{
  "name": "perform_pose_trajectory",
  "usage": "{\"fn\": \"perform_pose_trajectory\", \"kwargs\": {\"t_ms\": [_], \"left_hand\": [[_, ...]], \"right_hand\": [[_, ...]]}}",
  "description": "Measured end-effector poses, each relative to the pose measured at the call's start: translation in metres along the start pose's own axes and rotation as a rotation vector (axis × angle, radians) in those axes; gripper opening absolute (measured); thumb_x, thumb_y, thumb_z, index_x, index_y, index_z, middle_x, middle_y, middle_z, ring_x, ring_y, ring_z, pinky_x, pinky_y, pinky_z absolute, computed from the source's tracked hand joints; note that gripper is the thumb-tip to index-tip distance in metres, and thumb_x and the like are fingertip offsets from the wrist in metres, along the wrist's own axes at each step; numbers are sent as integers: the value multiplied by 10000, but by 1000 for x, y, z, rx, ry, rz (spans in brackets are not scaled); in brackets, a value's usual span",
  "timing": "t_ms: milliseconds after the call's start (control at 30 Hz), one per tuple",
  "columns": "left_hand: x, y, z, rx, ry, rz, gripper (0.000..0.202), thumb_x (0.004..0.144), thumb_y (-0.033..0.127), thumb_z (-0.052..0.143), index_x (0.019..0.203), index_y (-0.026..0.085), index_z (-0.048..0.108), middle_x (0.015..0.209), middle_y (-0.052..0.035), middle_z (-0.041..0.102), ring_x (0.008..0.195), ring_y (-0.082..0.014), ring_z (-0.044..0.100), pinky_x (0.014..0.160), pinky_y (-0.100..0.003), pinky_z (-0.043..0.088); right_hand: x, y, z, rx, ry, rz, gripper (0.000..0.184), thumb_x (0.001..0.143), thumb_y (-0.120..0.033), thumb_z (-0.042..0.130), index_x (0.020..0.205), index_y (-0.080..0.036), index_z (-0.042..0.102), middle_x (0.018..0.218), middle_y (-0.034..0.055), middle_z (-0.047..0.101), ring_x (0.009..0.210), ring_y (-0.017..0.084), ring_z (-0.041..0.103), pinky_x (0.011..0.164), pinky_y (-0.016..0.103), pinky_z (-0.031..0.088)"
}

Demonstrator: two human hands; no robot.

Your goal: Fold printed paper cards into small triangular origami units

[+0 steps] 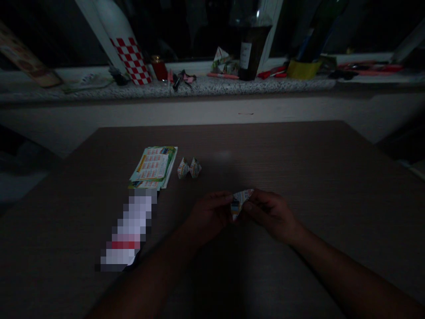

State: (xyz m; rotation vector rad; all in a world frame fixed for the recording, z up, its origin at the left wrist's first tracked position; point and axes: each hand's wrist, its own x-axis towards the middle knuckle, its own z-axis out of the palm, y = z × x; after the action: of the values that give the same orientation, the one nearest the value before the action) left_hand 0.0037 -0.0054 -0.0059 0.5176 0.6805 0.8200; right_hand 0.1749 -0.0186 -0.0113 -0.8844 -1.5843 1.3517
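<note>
A folded piece of printed paper (pixel 239 204) is held over the table (pixel 308 159), between the two hands. Its left edge is pinched by the left hand (pixel 210 215), and its right side is gripped between thumb and fingers by the right hand (pixel 275 217). Farther left, a two-peaked folded paper piece (pixel 183 169) is placed just beside a stack of calendar cards (pixel 152 165). Below the stack, a long flat object (pixel 131 226) is obscured by pixelation. A red-and-white checkered bottle (pixel 131 57) is stood on the granite windowsill (pixel 212 87).

left hand (pixel 210 212) and right hand (pixel 274 215) pinching folded paper (pixel 239 204), cards (pixel 153 164) and twin-peaked fold (pixel 183 169) on table (pixel 299 150), cluttered sill (pixel 206 90) behind
</note>
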Motion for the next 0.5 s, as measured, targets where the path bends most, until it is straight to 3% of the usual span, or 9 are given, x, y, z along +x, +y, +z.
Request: {"fn": "perform_pose_trajectory", "kwargs": {"t_ms": [100,200,267,367,500], "left_hand": [[0,-1,0,110,53,65,181,655,279,748,673,128,652,611,-9,610,533,-115,539,528,-247,407],[-3,-1,1,398,136,249,194,736,310,695,664,139,638,578,9,590,539,-101,512,556,-230,384],[-7,-1,2,611,172,360,203,792,323,650,695,144,643,610,10,596,581,-104,513,588,-225,384],[-13,-1,2,821,166,444,196,836,316,606,736,152,647,657,7,603,630,-112,527,617,-224,394],[-13,0,1,776,136,470,127,818,283,638,788,161,656,719,0,638,689,-119,572,649,-213,431]], "right_hand": [[1,2,-1,-21,67,-8,258,868,-412,594,790,-167,605,635,7,595,547,108,544,499,215,430],[4,4,-1,13,143,-53,184,826,-340,655,904,-182,601,666,0,613,560,105,559,504,207,434],[5,5,-1,22,179,-85,243,794,-275,687,1007,-202,595,717,1,638,578,103,577,522,205,449],[5,6,-2,-45,217,-124,253,750,-220,717,990,-210,637,770,13,656,597,105,587,536,211,463],[5,6,-3,-61,192,-134,173,767,-243,709,929,-196,673,716,16,667,565,107,596,497,207,466]]}}
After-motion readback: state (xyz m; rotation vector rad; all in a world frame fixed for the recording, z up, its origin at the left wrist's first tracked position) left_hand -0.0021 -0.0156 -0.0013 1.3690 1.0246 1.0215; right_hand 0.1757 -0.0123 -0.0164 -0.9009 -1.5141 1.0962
